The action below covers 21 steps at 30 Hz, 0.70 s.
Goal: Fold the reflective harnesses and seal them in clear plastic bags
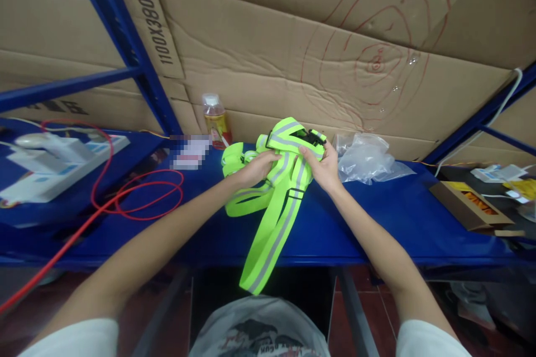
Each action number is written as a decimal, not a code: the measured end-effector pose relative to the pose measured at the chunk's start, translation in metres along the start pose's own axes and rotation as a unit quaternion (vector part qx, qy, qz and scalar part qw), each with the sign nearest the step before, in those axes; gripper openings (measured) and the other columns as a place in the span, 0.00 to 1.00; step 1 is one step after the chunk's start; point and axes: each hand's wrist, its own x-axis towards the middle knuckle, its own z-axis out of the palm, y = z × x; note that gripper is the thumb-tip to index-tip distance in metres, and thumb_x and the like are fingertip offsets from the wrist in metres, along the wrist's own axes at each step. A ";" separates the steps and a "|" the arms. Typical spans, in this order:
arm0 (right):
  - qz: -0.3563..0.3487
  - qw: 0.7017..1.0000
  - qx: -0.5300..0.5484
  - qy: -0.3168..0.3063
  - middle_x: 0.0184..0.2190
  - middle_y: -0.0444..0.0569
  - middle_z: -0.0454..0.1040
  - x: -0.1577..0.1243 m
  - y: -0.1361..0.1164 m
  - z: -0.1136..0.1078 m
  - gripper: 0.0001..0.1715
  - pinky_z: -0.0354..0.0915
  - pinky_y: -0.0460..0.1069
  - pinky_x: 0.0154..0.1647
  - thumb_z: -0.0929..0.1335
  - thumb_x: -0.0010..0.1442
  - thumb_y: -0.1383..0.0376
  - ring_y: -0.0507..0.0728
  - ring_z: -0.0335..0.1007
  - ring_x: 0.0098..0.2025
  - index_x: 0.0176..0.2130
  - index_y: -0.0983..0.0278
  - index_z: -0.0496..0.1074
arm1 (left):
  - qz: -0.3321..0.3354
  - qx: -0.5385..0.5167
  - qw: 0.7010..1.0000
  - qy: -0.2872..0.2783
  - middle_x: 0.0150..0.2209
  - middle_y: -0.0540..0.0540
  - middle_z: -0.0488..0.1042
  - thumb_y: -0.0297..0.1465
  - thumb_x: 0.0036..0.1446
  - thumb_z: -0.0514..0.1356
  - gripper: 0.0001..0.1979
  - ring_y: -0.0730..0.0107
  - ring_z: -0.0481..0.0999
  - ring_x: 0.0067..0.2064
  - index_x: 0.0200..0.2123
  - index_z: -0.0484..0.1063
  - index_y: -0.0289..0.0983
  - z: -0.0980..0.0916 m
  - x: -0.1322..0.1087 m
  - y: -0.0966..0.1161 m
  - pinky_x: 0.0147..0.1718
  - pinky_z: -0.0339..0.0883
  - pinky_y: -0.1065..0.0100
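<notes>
A neon yellow-green reflective strap (274,240) with a grey stripe is held up in front of me, its long loop hanging over the blue table's front edge. My left hand (260,168) grips the folded bands from the left; its fingertips are partly hidden by the strap. On the other side, my right hand (324,168) pinches the upper bands, thumb on top, close to a black buckle (314,138). More of the same strap material (234,160) lies bunched just behind my left hand. A black slider (295,194) sits partway down the hanging loop.
A bottle (216,125) stands against the cardboard backing (251,67). Clear plastic bags (364,159) lie right of my hands. At left are a power strip (79,170) and a coiled red cable (146,195). An open small box (471,206) sits at right on the blue table (377,223).
</notes>
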 end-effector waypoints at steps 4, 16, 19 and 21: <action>-0.063 0.996 -0.060 0.006 0.53 0.56 0.81 -0.004 0.002 -0.003 0.34 0.75 0.58 0.60 0.73 0.64 0.40 0.66 0.79 0.55 0.57 0.59 0.72 | -0.118 -0.167 0.977 -0.064 0.47 0.37 0.86 0.44 0.60 0.67 0.24 0.43 0.85 0.53 0.55 0.81 0.37 -0.004 -0.020 0.011 0.52 0.80 0.49; -0.218 0.969 -0.104 -0.053 0.51 0.51 0.83 -0.014 0.030 0.002 0.18 0.77 0.58 0.58 0.73 0.70 0.52 0.63 0.82 0.53 0.54 0.58 0.77 | -0.137 -0.224 0.964 0.048 0.49 0.35 0.85 0.70 0.63 0.49 0.49 0.41 0.82 0.57 0.59 0.76 0.31 -0.020 -0.029 -0.016 0.55 0.76 0.53; -0.298 0.939 -0.135 -0.107 0.53 0.52 0.84 -0.016 0.034 -0.004 0.16 0.78 0.60 0.60 0.69 0.74 0.57 0.63 0.82 0.56 0.58 0.56 0.77 | -0.158 -0.251 0.954 0.037 0.48 0.35 0.85 0.70 0.61 0.52 0.48 0.43 0.84 0.53 0.57 0.76 0.31 -0.022 -0.029 -0.017 0.47 0.80 0.56; -0.351 0.915 -0.146 -0.138 0.57 0.54 0.83 -0.017 0.039 -0.007 0.18 0.77 0.61 0.63 0.67 0.75 0.59 0.64 0.81 0.60 0.61 0.55 0.77 | -0.155 -0.260 0.953 0.030 0.48 0.36 0.85 0.69 0.59 0.58 0.45 0.45 0.85 0.51 0.57 0.76 0.34 -0.022 -0.032 -0.016 0.43 0.80 0.57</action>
